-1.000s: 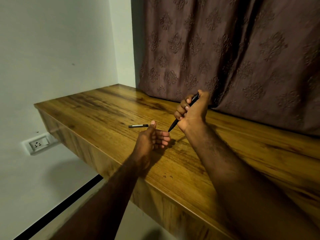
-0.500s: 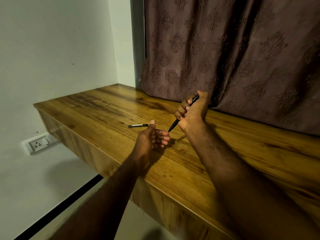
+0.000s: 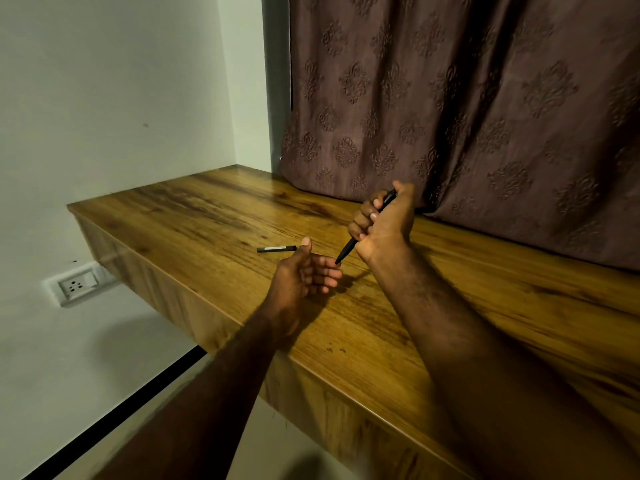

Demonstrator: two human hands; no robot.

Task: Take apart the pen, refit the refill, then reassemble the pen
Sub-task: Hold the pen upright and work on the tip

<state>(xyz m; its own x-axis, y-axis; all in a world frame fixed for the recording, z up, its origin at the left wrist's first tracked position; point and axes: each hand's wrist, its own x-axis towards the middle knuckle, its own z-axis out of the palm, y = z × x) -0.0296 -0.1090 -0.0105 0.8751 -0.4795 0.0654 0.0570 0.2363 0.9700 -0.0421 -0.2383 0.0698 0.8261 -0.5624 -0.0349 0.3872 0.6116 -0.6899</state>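
Note:
My right hand [image 3: 382, 223] grips a black pen [image 3: 346, 252] in a fist, raised a little above the wooden table [image 3: 214, 216], with the tip slanting down and to the left. The pen's upper end sticks out past my fingers near the curtain. My left hand [image 3: 304, 275] rests on the table just below the tip, palm turned inward, thumb up, fingers loosely curled and holding nothing. A short black pen part [image 3: 277, 249] with a pale stripe lies flat on the table, left of my left thumb and apart from it.
A dark patterned curtain [image 3: 467, 109] hangs along the table's back edge behind my right hand. A white wall [image 3: 114, 98] closes the left side, with a wall socket [image 3: 78, 284] below the table's left end. The front edge runs diagonally under my forearms.
Both hands stay almost where they were. The pen remains in my right fist and the small part has not moved.

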